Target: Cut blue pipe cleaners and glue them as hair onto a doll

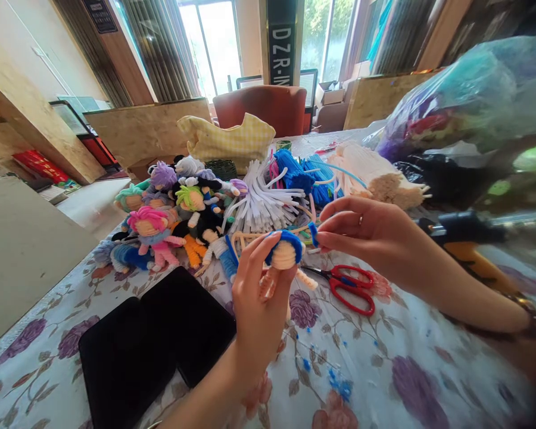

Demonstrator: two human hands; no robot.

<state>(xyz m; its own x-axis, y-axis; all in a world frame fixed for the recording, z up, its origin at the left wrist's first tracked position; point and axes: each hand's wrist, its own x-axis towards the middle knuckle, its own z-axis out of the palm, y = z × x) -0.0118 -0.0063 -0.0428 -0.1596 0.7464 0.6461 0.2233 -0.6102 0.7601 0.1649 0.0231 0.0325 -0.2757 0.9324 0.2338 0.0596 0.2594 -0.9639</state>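
Doll with blue hair sits in our left hand's closed grip, above the flowery desk. Our right hand's grip pinches a blue fuzzy piece beside it. Red scissors lie near.

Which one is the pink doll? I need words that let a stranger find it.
On the flowered tablecloth, find the doll heap at left, beyond the black panels. The pink doll lies toward its near side. Only this one has bright pink hair.
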